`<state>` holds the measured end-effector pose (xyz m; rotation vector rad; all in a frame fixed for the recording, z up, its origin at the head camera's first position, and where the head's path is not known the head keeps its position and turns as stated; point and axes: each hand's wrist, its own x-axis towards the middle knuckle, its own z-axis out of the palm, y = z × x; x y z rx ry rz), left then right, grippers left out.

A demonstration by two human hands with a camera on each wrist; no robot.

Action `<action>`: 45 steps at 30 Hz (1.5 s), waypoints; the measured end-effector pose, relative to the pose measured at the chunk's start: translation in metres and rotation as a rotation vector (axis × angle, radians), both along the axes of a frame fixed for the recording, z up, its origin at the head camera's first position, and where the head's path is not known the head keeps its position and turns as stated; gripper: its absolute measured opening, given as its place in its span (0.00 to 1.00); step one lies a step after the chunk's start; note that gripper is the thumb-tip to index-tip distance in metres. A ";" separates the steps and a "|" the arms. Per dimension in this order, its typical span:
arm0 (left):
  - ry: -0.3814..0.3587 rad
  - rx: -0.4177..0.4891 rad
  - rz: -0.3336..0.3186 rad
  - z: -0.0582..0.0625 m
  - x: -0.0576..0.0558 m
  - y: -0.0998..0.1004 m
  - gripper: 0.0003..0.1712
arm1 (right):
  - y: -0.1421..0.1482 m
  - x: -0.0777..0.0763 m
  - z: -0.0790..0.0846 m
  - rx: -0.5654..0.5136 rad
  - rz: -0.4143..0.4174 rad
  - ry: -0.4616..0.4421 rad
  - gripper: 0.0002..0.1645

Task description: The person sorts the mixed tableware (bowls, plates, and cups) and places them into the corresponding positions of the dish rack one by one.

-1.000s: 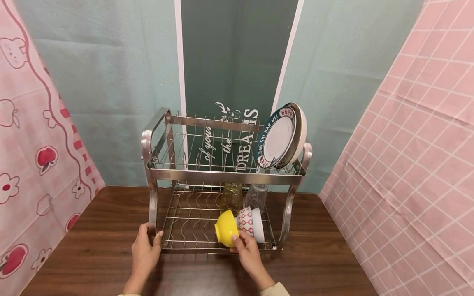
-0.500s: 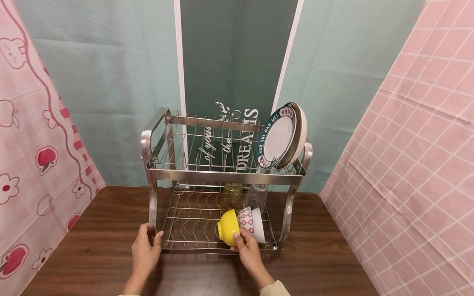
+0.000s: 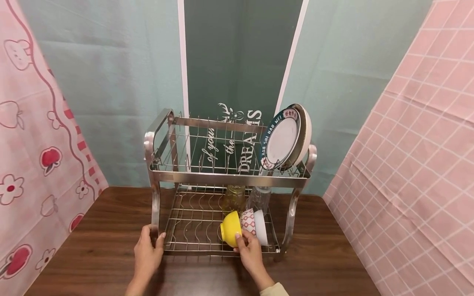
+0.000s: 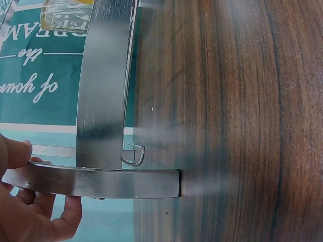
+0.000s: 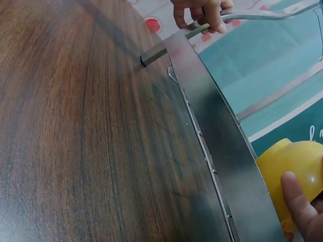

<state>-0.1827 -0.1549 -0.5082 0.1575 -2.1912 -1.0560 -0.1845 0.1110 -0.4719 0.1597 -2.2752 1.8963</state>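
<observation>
A yellow bowl (image 3: 231, 228) sits tilted on its side on the lower shelf of a two-tier metal dish rack (image 3: 229, 179). My right hand (image 3: 251, 253) pinches its rim, thumb on the yellow outside; the other fingers are partly hidden. Just right of it, a red-patterned bowl (image 3: 248, 221) and a white bowl (image 3: 261, 228) stand on edge in a row. My left hand (image 3: 147, 253) grips the rack's left front leg. In the left wrist view, thumb and fingers wrap the flat metal leg (image 4: 91, 181). The right wrist view shows the thumb against the yellow bowl (image 5: 295, 161).
Behind the bowls stand a yellowish glass (image 3: 234, 199) and a clear glass (image 3: 259, 199). On the upper tier, a blue-rimmed plate (image 3: 280, 139) and a deeper cream dish (image 3: 306, 131) lean at the right end. The rack stands on a brown wooden table (image 3: 314, 263).
The yellow bowl has shifted slightly right, closer to the patterned bowl, with my right hand on it. My left hand keeps its hold on the leg. The head view has shifted a little.
</observation>
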 end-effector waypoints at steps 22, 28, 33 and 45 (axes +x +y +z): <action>-0.022 0.015 0.007 0.001 0.001 -0.001 0.18 | 0.015 -0.012 -0.043 0.380 -0.369 0.391 0.06; -0.037 0.018 0.012 0.000 0.001 0.000 0.18 | 0.018 -0.011 -0.042 0.401 -0.358 0.389 0.07; -0.044 0.017 0.007 0.001 0.000 0.000 0.18 | 0.018 -0.012 -0.047 0.363 -0.365 0.411 0.07; -0.050 0.022 0.011 0.003 0.001 0.000 0.18 | 0.023 -0.014 -0.053 0.522 -0.506 0.466 0.08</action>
